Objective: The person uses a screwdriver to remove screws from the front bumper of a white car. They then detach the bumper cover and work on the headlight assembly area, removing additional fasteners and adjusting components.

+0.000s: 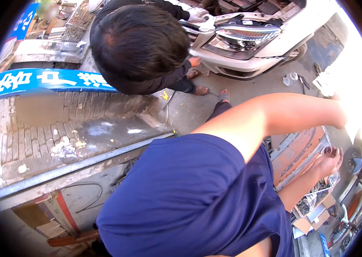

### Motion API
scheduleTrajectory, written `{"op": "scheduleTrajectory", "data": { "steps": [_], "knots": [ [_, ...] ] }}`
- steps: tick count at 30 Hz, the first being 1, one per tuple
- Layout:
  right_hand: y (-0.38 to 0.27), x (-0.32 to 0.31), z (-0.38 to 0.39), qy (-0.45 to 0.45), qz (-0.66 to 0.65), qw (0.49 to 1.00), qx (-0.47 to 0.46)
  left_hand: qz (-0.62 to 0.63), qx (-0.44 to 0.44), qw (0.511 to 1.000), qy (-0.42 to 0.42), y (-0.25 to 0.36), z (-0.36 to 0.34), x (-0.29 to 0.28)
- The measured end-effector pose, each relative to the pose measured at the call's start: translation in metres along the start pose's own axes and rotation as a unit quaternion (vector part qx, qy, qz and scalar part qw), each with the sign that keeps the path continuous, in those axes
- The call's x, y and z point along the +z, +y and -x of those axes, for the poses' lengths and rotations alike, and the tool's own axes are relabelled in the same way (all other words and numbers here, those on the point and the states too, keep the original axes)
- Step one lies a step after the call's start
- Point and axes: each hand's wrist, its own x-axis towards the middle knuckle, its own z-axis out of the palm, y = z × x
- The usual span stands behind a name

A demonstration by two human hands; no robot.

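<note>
My left arm stretches to the right across the upper middle, and my left hand [340,112] is washed out by glare, so its fingers and anything in them cannot be made out. Lower down, my right hand [328,162] is raised with its fingers curled. A small round dark-centred thing shows by its fingertips, too small to name. Beside that hand lies a brown cardboard box [294,156] with printing. Beneath the right forearm, an open box of small metal parts [316,198] holds loose hardware and clear plastic bags.
Another person [140,47] in dark clothes, one hand gloved, stands by a white car [249,64] with its engine bay exposed. A clear plastic container [290,79] lies on the ground. A blue sign [48,80] and brickwork [35,139] are at left; wheeled vehicles [348,227] stand lower right.
</note>
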Motion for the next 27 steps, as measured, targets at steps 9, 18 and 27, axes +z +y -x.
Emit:
{"op": "scheduleTrajectory", "data": {
  "steps": [9,18,27],
  "knots": [
    [-0.014,-0.022,0.042,-0.082,0.380,0.906,-0.169,-0.111,0.067,0.991,-0.020,0.095,-0.019,-0.067],
    [-0.004,-0.060,0.062,0.046,0.050,0.998,-0.006,0.005,0.038,0.997,-0.074,0.088,0.029,0.006],
    [-0.002,-0.053,0.190,0.080,0.044,0.995,0.039,0.129,-0.054,0.978,-0.155,0.053,0.185,0.147]
  ]
}}
